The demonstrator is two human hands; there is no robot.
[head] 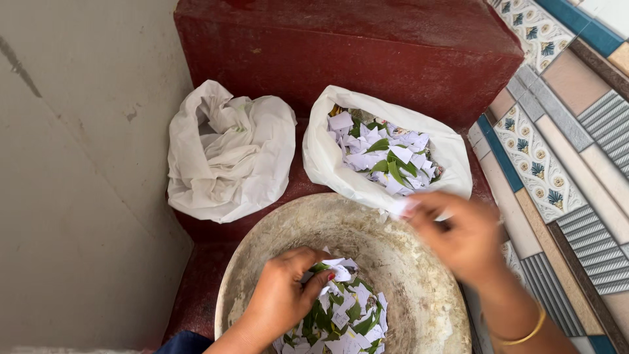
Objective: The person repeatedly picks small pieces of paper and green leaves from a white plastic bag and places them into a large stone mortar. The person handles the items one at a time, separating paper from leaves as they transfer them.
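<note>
Head view, only one I've got. Left hand (282, 298) is down in the big worn round basin (406, 262), fingers pinched together on a few white paper scraps (337, 272) at the top of the mixed pile (341, 318). Right hand (458, 236) is over the basin's far rim, just beside the mouth of the filled white bag (367, 177), and motion-blurred. It looks to have a pale scrap at the fingertips, but I can't tell for sure if that grip is closed on anything.

My read on doing this well: pinch paper only, lift clear of the green leaves (324, 321), keep the right hand low over the bag mouth so scraps land inside, not on the red ledge (341, 52).

The pile: small torn white paper bits tangled with narrow green leaf pieces, sitting at the near side of the basin; the rest of the basin floor is bare and stained. The filled bag holds the same mix, mostly paper with a few leaves on top. A second white bag (229, 151) lies crumpled left of it, contents not visible. Grey wall to the left, patterned tiles (557, 157) to the right.
</note>
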